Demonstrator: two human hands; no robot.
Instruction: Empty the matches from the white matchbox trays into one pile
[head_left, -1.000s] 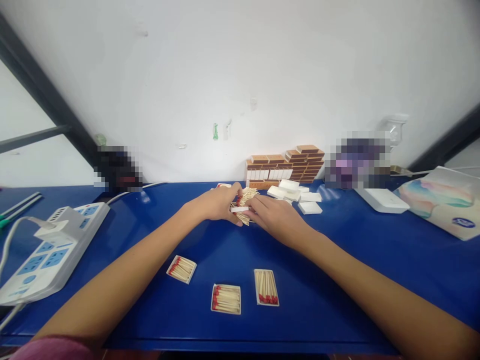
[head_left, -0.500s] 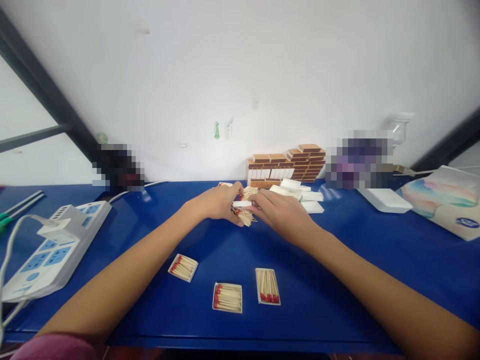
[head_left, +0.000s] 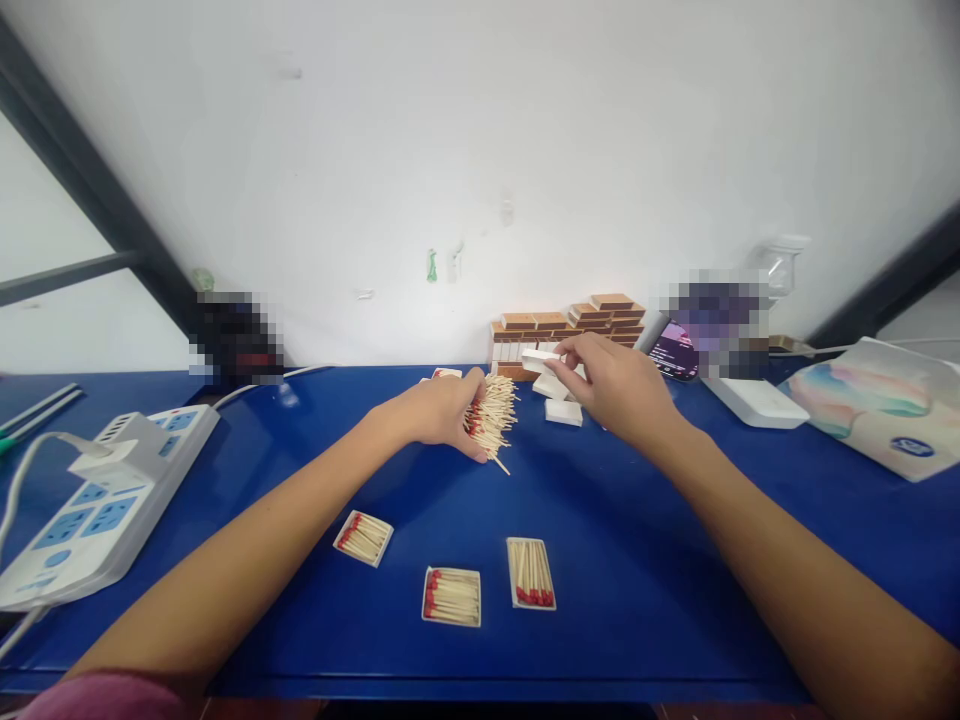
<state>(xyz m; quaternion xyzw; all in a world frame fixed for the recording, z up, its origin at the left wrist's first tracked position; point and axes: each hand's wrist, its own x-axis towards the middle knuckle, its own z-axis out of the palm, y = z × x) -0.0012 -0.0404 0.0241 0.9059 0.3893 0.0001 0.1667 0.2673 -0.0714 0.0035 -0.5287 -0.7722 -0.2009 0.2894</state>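
Loose pile of pale wooden matches with red heads [head_left: 492,415] on the glossy blue table [head_left: 300,460], about mid-width, toward the back. Sticks lie mostly crosswise, one poking out at the near edge.

Left hand [head_left: 451,412] cupped against the pile's left side; grip apart, thumb at the near edge, fingers at the far side, matches between. Right hand [head_left: 611,378] up and to the right of the pile; grip together on a small white cardboard box piece [head_left: 538,360], pinched at its right end between thumb and fingers. Whether that piece also rests on those below: cannot tell.

Under and just beside it, more white box pieces [head_left: 562,412], partly hidden by the right hand. Right behind, against the white wall [head_left: 375,150], stacked brown-and-white matchboxes [head_left: 615,302], stepped higher on the right.

Nearer the person, three white trays filled with matches, well apart from the pile: left one tilted [head_left: 364,538], middle one with heads to the left [head_left: 451,597], right one with heads toward the person [head_left: 532,573].

Farther out: white power strip with blue sockets [head_left: 112,510] at left; lit phone [head_left: 675,352], white slab-shaped case [head_left: 757,402] and pastel-printed packet [head_left: 874,405] at right.
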